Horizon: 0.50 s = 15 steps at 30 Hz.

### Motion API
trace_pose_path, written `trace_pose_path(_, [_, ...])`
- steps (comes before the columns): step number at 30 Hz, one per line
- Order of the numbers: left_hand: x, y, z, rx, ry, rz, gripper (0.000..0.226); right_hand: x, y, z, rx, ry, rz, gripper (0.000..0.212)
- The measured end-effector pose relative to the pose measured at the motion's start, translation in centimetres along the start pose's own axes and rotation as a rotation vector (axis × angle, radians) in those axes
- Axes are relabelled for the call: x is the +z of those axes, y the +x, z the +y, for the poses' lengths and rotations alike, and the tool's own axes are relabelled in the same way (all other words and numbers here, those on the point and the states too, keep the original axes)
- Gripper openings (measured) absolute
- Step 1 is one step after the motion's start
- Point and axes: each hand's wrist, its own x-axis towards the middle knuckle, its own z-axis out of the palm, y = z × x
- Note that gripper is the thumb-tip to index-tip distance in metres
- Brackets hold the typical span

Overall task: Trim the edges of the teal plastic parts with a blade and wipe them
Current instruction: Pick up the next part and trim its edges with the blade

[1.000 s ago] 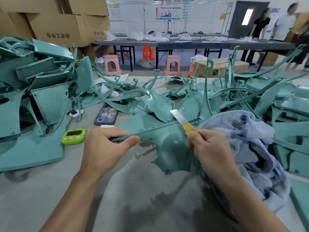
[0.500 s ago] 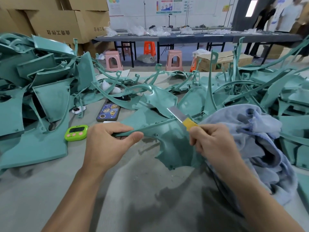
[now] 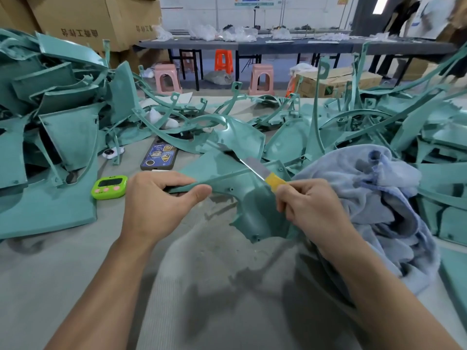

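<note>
The teal part (image 3: 249, 198) is right in front of me, between both hands, near end lifted off the table (image 3: 63, 269) judging by its shadow.

Left hand (image 3: 156, 202) grips the narrow strip end, thumb on the near face and fingers curled over the top. Right hand (image 3: 313, 208) is clenched round the yellow-wrapped end of the blade (image 3: 254, 167), pinching close to the steel. The blade lies along the part's upper edge, tip pointing away and left. It looks to be touching the plastic, but I can't be sure.

Handling, my guess:
- **Weight:** thin moulded shell, light, so one hand carries it easily.
- **Stiffness:** stiff along the ribbed edge, but the long strip will likely flex and chatter if held far from the cut.
- **Where to hold:** on the strip, near the blade, never on the edge ahead of it.
- **Surface:** looks smooth and probably a bit slippery, so pinch rather than palm.
- **Weak spots:** the tabs and screw holes look snappable, so no twisting.

Pose: both forearms come in from below with wrists roughly level. The left wrist is bent slightly inward. The right is cocked so the blade angles up and left.

The blue cloth (image 3: 379, 188) is heaped just right of my right hand, against the forearm, handy for the wipe. The pile of parts (image 3: 63, 137) is on my left, with more behind. I reckon this one hasn't been wiped yet.
</note>
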Motion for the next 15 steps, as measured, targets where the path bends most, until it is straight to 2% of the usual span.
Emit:
trace_pose_path(3, [0.2, 0.2, -0.1, -0.013, -0.009, -0.007, 0.015, -1.4, 0.7, 1.0, 0.062, -0.220, 0.270, 0.029])
trace_pose_path(5, [0.3, 0.1, -0.3, -0.028, -0.017, -0.020, 0.019, -2.0, 0.8, 1.2, 0.088, -0.058, 0.322, 0.026])
trace_pose_path(7, [0.4, 0.0, -0.7, -0.057, -0.030, -0.028, 0.028, -1.6, 0.8, 0.6, 0.094, 0.184, 0.223, 0.027])
trace_pose_path(9, [0.2, 0.0, -1.1, -0.086, -0.054, -0.026, 0.038, -1.1, 0.6, 0.0, 0.123, 0.279, 0.062, 0.029])
trace_pose_path(15, [0.1, -0.1, -0.5, -0.089, -0.088, -0.050, 0.028, -1.6, -0.2, -0.4, 0.396, 0.652, -0.207, 0.036])
